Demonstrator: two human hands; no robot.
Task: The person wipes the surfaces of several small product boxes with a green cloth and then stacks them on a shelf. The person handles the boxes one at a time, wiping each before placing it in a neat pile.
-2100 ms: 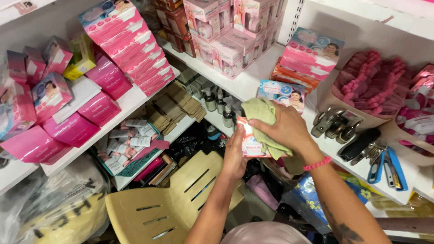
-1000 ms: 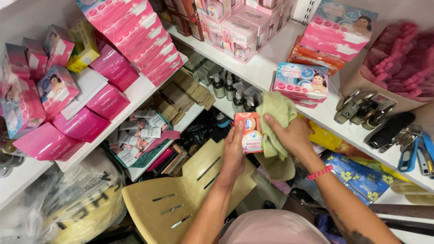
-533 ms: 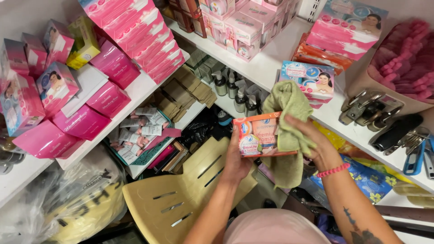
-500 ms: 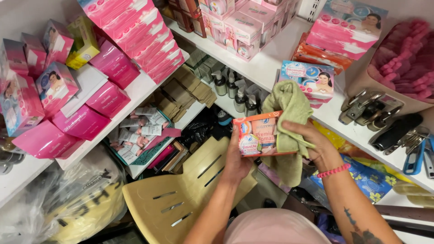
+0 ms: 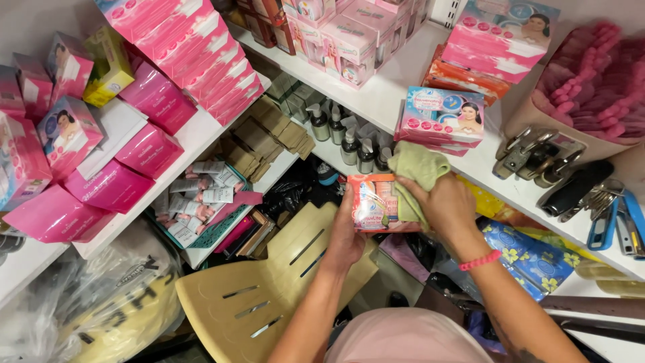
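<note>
Right at the centre of the frame, the left hand [image 5: 346,235] grips the left end of a small orange-and-pink box [image 5: 377,202], fingers curled round its edge and thumb on the front. Against the box's right side, the right hand [image 5: 440,208] presses a pale green cloth [image 5: 415,171], the fingers closed on the fabric so it bunches up above the hand and drapes over the box's face. A pink bracelet [image 5: 480,260] circles the right wrist.

Just above the cloth, on the white shelf [image 5: 396,94] running toward the upper right, lies a flat blue-and-pink box [image 5: 440,119]. Small pump bottles [image 5: 349,138] stand in a row on a lower shelf, just upper left of the held box. Below the hands sits a cream plastic chair [image 5: 269,289], its slotted seat facing up. Stacks of pink boxes [image 5: 188,47] fill the shelf at upper left, and metal staplers [image 5: 537,158] lie at the right, near a carton of pink hair rollers [image 5: 591,74].
</note>
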